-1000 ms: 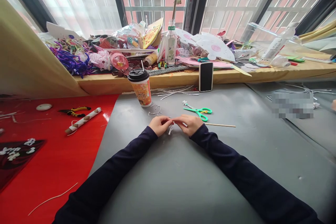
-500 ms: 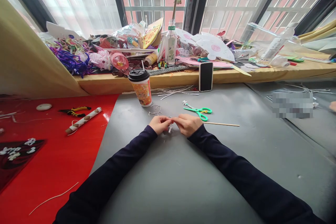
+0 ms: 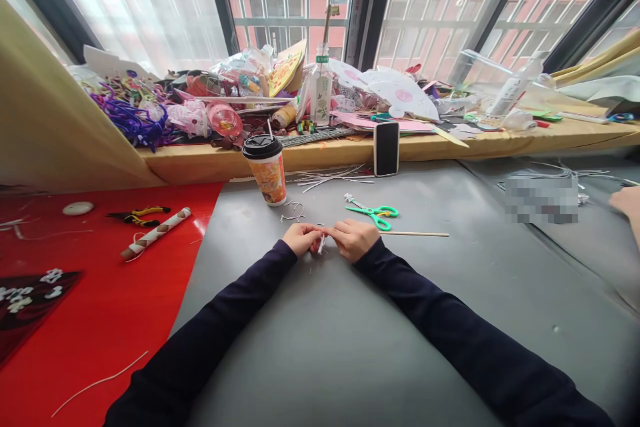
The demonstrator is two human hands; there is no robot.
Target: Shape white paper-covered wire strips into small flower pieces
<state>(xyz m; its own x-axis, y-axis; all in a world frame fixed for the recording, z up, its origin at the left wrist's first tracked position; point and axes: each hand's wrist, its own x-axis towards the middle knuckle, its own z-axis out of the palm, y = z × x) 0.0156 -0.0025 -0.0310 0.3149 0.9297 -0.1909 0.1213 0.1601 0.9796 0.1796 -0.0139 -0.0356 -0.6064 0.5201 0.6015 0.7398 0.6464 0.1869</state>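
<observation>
My left hand (image 3: pixel 299 238) and my right hand (image 3: pixel 355 239) meet fingertip to fingertip over the grey table (image 3: pixel 350 333), both pinching a small white wire piece (image 3: pixel 321 244) between them. Green scissors (image 3: pixel 376 214) lie just beyond my right hand, and a thin wooden stick (image 3: pixel 417 234) runs to its right. A few bent white wire bits (image 3: pixel 293 211) lie ahead of my left hand.
A lidded paper cup (image 3: pixel 267 169) stands ahead on the left, a phone (image 3: pixel 387 149) leans on the cluttered sill. Pliers (image 3: pixel 139 215) and a paper roll (image 3: pixel 156 233) lie on the red sheet (image 3: pixel 90 307). Another person's hand (image 3: pixel 627 203) shows at the right edge.
My hands stay together on the wire piece with only small finger shifts. The other person's hand at the right edge has come further into view.
</observation>
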